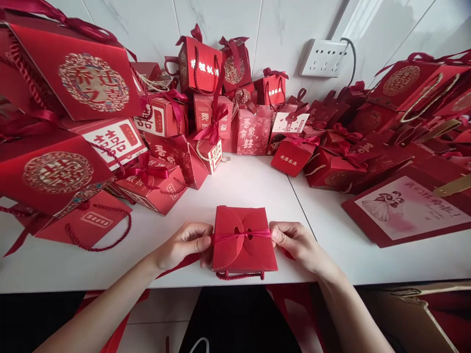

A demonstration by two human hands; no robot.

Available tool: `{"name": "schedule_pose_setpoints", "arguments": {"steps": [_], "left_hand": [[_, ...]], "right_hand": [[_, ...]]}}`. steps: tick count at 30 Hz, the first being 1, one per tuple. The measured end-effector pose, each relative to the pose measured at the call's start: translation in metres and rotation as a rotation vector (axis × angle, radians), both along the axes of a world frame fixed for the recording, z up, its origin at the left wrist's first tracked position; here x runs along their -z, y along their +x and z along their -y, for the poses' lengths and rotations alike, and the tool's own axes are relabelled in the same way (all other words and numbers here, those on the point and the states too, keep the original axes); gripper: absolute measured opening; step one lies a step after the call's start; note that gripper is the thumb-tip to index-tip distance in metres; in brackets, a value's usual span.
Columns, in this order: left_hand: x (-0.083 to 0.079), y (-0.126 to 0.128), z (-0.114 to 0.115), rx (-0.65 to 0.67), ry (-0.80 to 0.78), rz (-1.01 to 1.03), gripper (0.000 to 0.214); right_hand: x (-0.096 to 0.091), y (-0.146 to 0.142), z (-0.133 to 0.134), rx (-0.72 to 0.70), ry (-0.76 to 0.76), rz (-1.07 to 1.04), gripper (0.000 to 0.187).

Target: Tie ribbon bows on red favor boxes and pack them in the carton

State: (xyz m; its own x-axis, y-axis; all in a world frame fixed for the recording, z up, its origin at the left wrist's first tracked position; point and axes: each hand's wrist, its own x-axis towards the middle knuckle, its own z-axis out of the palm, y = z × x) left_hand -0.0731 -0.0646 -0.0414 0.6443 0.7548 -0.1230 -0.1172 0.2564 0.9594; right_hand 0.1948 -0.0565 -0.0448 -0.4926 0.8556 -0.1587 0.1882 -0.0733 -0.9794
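A small red gift box (241, 257) with curved interlocking top flaps sits near the front edge of the white table. Across its top runs a red ribbon (261, 234), passing by two holes in the flaps. My left hand (193, 242) pinches the ribbon at the box's left side, its fingers against the side wall. On the opposite side, my right hand (292, 242) has the ribbon pulled between thumb and fingers. A loose ribbon tail trails below my left hand. The box's dark red rope handle (241, 276) lies at its front.
Stacked red gift boxes (93, 78) rise on the left, with more boxes (253, 130) along the tiled wall and on the right (401, 81). A power strip (324, 59) is on the wall. An opened cardboard carton (405, 314) stands below the table at right.
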Motion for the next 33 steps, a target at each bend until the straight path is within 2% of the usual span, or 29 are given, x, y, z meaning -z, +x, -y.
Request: {"name": "schedule_pose_setpoints", "arguments": {"steps": [10,16,20,24,28,33], "left_hand": [[0.002,0.008,0.007,-0.13,0.027,-0.063,0.046],[-0.008,0.008,0.013,-0.283,-0.03,-0.043,0.049],[-0.024,0.005,0.014,-0.222,-0.024,-0.111,0.052],[-0.034,0.005,0.013,-0.123,0.059,-0.21,0.046],[-0.028,0.004,0.009,-0.117,0.045,-0.224,0.043],[-0.011,0.002,0.001,-0.024,-0.009,-0.106,0.043]], "right_hand": [[0.001,-0.012,0.004,0.051,-0.032,-0.054,0.052],[0.004,-0.005,0.005,0.054,-0.01,-0.163,0.053],[-0.002,-0.003,0.005,0.018,-0.005,-0.253,0.067],[-0.02,-0.006,0.005,0.024,0.04,-0.047,0.055],[-0.024,-0.007,0.003,-0.026,0.044,-0.014,0.051],[-0.007,-0.004,-0.003,-0.078,0.006,-0.142,0.052]]}}
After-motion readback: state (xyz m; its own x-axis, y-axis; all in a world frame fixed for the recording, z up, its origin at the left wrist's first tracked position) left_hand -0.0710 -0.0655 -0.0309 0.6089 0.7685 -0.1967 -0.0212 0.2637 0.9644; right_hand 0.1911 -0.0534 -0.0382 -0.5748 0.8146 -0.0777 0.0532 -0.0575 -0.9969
